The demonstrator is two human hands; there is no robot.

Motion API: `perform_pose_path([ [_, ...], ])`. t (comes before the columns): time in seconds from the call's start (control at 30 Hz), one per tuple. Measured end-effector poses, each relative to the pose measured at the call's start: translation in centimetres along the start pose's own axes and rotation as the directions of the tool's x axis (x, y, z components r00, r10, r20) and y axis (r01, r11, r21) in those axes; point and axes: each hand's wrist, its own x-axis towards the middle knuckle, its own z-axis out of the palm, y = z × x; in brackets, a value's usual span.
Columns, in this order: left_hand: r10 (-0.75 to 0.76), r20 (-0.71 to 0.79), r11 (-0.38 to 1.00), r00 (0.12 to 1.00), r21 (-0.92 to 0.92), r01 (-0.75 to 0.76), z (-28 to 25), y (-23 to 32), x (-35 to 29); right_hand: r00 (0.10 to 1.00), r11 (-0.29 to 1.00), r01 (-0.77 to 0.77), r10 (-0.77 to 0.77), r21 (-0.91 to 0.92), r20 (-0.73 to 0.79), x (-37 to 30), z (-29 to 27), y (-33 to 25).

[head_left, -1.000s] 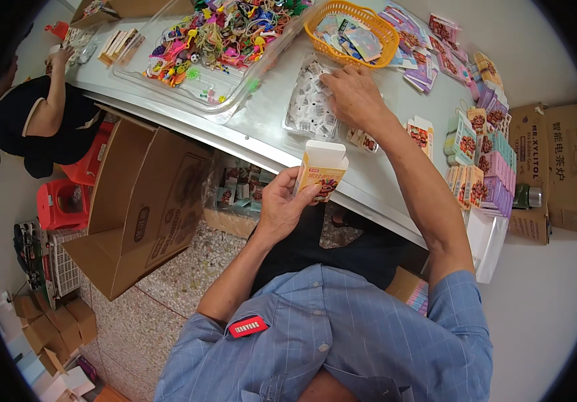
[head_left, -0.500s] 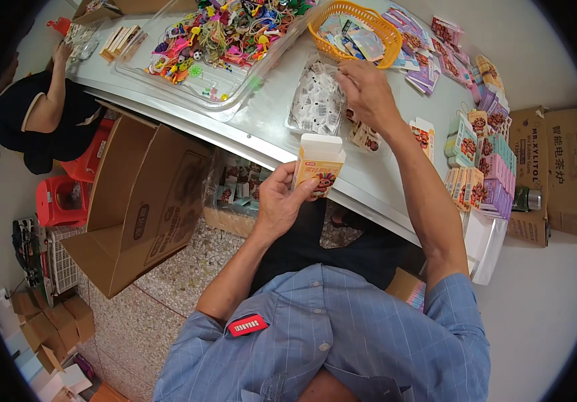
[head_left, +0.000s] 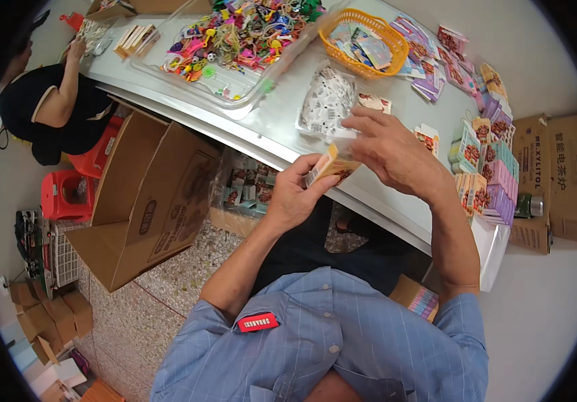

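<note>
My left hand (head_left: 295,194) is closed round a small yellow carton (head_left: 323,167), thumb on its near face. The carton is tilted, its upper end toward my right hand (head_left: 399,154). My right hand is at that upper end with its fingers bent together. A pale bit shows by its fingertips, but what they hold is hidden. Just beyond the hands, a clear plastic tray (head_left: 298,124) holds a heap of small white printed sachets (head_left: 327,100). A few small printed cards (head_left: 374,102) lie beside the tray.
A clear bin (head_left: 235,112) of colourful trinkets and a yellow basket (head_left: 401,50) of cards stand on the table's far side. Printed cartons (head_left: 496,177) are stacked at right. Below left stands an open cardboard box (head_left: 161,208). A co-worker (head_left: 54,110) is at the far left.
My right hand has come back from beside the sachet tray to the carton's upper end. The carton has turned and tilted in my left hand. The view has shifted slightly.
</note>
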Motion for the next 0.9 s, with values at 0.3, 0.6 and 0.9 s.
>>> perform_pose_path([
  [0.3, 0.026, -0.060, 0.997, 0.998, -0.075, -0.031, -3.0, 1.2, 0.5, 0.999, 0.963, 0.040, -0.034, 0.265, -0.025, 6.4, -2.6, 1.4],
  [0.6, 0.032, -0.120, 0.987, 0.992, -0.154, -0.050, -4.8, 1.7, 0.4, 0.962, 0.895, -0.246, 0.177, -0.372, -0.208, 24.7, 1.7, 9.5],
  [0.9, -0.020, -0.167, 0.969, 0.986, -0.248, -0.022, -5.3, 1.8, 0.6, 0.965, 0.929, -0.256, 0.261, -0.266, -0.017, 23.7, 0.1, 12.0],
])
